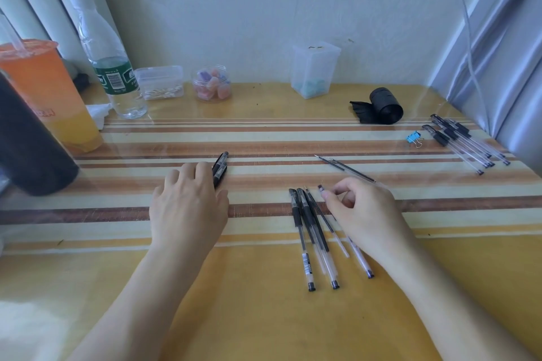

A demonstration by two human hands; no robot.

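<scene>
On the striped table (264, 316), right hand (363, 214) grip pinching a pen (363, 264), left hand (187, 208) released beside pen caps (220, 168)

The table (264, 316) wears a glossy, clear sheet over striped woven-looking cloth. The pens (296, 215) have clear smooth plastic barrels with matt black grips; the black roll (385, 105) is shiny plastic film.

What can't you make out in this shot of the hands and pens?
Head view only.
pen: middle hidden under the right hand pinching it.
black caps: near ends covered by the left hand.
dark object: blurred, cut by left edge.
bottle label: print too small.
</scene>
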